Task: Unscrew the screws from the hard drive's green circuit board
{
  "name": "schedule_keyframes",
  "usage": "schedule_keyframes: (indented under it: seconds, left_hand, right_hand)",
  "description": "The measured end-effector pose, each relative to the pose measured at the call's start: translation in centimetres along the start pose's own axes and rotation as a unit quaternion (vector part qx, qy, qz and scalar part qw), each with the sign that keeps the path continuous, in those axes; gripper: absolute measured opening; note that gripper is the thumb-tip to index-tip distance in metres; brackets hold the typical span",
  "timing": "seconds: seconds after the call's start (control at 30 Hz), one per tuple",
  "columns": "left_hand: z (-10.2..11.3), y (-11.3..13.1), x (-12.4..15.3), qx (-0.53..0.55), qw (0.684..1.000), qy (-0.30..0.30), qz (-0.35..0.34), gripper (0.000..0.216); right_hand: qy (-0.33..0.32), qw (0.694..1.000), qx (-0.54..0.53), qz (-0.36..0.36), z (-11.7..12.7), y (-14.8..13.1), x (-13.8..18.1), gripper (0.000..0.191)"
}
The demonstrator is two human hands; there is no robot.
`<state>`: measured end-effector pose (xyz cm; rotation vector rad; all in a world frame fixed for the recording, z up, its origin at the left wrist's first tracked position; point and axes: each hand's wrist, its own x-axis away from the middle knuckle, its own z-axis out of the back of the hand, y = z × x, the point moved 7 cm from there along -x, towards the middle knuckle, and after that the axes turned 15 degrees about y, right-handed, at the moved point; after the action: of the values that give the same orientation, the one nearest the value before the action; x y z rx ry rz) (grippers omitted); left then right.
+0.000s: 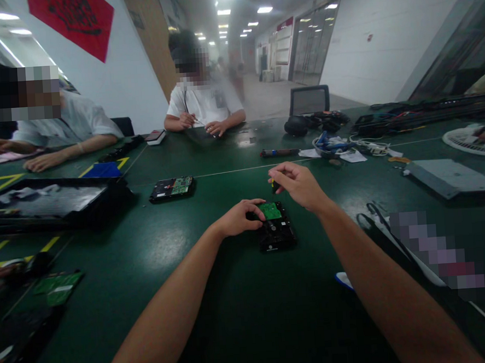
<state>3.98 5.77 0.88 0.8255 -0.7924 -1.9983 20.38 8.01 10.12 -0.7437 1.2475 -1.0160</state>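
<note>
In front of me a black hard drive (276, 234) with a green circuit board (271, 210) lies on the dark green table. My left hand (241, 217) grips its left side, thumb and fingers curled at the board's edge. Above and just right of the drive, my right hand (298, 183) is closed around a small screwdriver (274, 186) with a black and yellow handle. The screwdriver's tip is too fine to make out. A second hard drive (172, 189), also showing a green board, lies farther off to the left.
At left stand a black tray (59, 214) and a loose green circuit board (60, 288). To the right are a grey metal box (451, 177), a lanyard (398, 243) and a cable-filled bowl (333, 146). Two people sit across and left; one person (203, 104) holds a thin tool.
</note>
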Motion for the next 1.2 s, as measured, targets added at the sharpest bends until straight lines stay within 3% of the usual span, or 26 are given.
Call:
schedule_keyframes:
  seconds: [0.2,0.43,0.73,0.93,1.2]
  left_hand:
    - [0.12,0.07,0.10,0.003,1.000,0.003,0.003,0.018]
    - [-0.01,-0.42,0.09,0.005,1.000,0.001,0.003,0.019]
    - [0.08,-0.36,0.10,0.000,1.000,0.001,0.009,0.020]
    - [0.17,0.16,0.13,0.002,1.000,0.002,0.006,0.018]
    - [0.12,0.09,0.05,-0.004,1.000,0.000,0.003,0.018]
  right_hand:
    - [-0.007,0.999,-0.043,-0.025,-0.11,0.09,-0.08,0.032]
    - [0.029,0.997,0.066,0.030,0.59,-0.14,-0.15,0.031]
    - [0.010,1.000,-0.020,-0.009,0.12,0.36,-0.28,0.036]
    - [0.036,0.997,0.062,0.043,0.75,-0.08,-0.30,0.035]
    - [0.015,1.000,-0.005,-0.008,0.12,0.08,-0.14,0.030]
